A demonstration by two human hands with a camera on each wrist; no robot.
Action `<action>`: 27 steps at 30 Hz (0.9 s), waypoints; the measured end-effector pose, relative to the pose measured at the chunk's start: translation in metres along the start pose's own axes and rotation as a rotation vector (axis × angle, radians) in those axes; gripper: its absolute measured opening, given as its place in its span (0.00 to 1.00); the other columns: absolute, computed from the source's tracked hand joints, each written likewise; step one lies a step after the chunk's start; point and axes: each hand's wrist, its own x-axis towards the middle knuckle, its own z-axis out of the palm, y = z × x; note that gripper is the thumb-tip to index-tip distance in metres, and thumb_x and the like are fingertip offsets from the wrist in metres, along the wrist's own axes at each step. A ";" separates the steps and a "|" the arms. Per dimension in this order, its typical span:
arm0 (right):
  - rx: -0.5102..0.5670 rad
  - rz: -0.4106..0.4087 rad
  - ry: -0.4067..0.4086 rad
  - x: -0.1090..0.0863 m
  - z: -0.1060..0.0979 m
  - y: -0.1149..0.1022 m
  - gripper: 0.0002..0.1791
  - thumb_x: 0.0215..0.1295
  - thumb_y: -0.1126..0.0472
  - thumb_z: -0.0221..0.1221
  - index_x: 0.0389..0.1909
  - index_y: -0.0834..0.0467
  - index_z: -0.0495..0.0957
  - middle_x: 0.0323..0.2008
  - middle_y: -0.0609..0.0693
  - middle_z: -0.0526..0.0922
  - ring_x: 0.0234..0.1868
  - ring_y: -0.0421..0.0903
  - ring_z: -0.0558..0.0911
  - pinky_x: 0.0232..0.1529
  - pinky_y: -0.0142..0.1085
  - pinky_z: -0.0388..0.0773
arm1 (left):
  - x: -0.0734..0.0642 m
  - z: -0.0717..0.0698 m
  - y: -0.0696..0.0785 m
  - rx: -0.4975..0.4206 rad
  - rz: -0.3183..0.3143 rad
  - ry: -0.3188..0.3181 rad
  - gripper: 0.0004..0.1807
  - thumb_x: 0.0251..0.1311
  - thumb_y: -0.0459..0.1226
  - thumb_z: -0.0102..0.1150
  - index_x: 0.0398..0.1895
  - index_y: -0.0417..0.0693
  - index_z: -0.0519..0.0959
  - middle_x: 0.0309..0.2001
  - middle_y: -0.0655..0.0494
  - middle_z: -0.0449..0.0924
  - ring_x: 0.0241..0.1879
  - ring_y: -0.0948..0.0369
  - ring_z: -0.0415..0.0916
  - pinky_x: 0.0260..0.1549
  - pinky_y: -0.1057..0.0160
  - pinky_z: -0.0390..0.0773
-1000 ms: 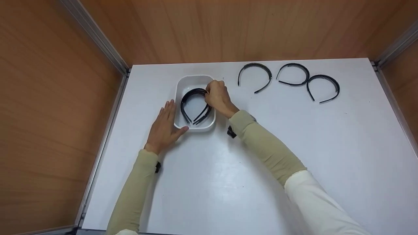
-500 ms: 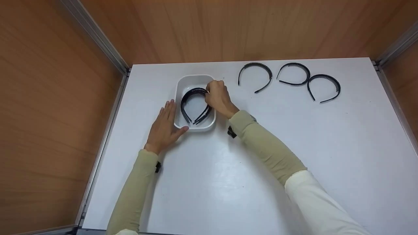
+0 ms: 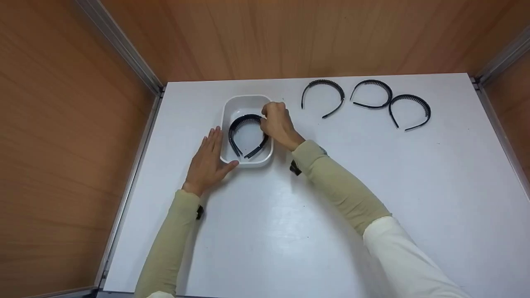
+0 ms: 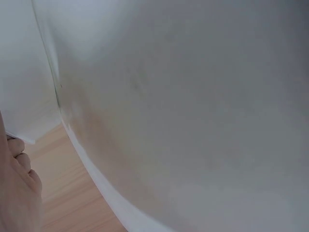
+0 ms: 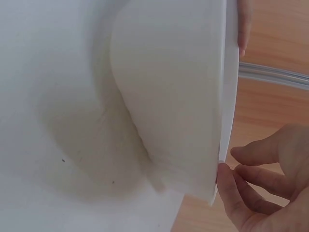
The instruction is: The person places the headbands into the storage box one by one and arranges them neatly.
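Black toothed headbands [image 3: 247, 118] lie nested inside a white plastic tub [image 3: 248, 164] in the head view, with their open ends toward the person. My left hand [image 3: 205, 163] rests flat along the tub's left side, fingers straight, thumb reaching to the front corner. At the opposite rim is my right hand [image 3: 278, 124], its bent fingers over the edge, covering part of the headbands from above. The right wrist view has the right thumb and fingertips [image 5: 236, 166] beside the rim, slightly parted, with no headband showing between them.
To the right of the tub, a headband [image 3: 325, 84] lies alone on the white table [image 3: 314, 248]. Farther right are a second headband [image 3: 383, 87] and a third headband [image 3: 420, 101], touching. Wooden panels [image 3: 281, 41] stand behind and at both sides.
The headbands in the tub have settled into a tighter stack, their top arc slightly closer to the person. The right hand stays at the rim; the left hand has barely moved.
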 end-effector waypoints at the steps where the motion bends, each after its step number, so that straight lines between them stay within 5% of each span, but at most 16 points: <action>1: 0.001 -0.001 0.001 -0.001 -0.001 0.000 0.06 0.64 0.73 0.61 0.35 0.70 0.87 0.31 0.58 0.83 0.30 0.47 0.72 0.29 0.37 0.70 | 0.000 0.000 0.000 -0.002 0.003 0.005 0.61 0.69 0.73 0.49 0.87 0.38 0.46 0.87 0.43 0.46 0.87 0.49 0.41 0.87 0.52 0.45; 6: 0.025 0.001 0.001 -0.003 -0.006 0.002 0.12 0.68 0.70 0.62 0.46 0.73 0.88 0.44 0.66 0.89 0.39 0.50 0.82 0.42 0.43 0.86 | 0.001 0.001 0.000 0.000 0.002 0.000 0.61 0.70 0.72 0.51 0.87 0.39 0.45 0.87 0.44 0.45 0.87 0.50 0.40 0.87 0.52 0.45; 27: 0.055 -0.009 -0.059 -0.015 -0.044 0.016 0.15 0.70 0.65 0.65 0.52 0.70 0.87 0.43 0.63 0.89 0.44 0.53 0.85 0.49 0.45 0.85 | 0.001 -0.002 -0.001 -0.011 -0.018 -0.034 0.62 0.69 0.75 0.46 0.88 0.39 0.43 0.88 0.45 0.42 0.88 0.49 0.39 0.87 0.53 0.43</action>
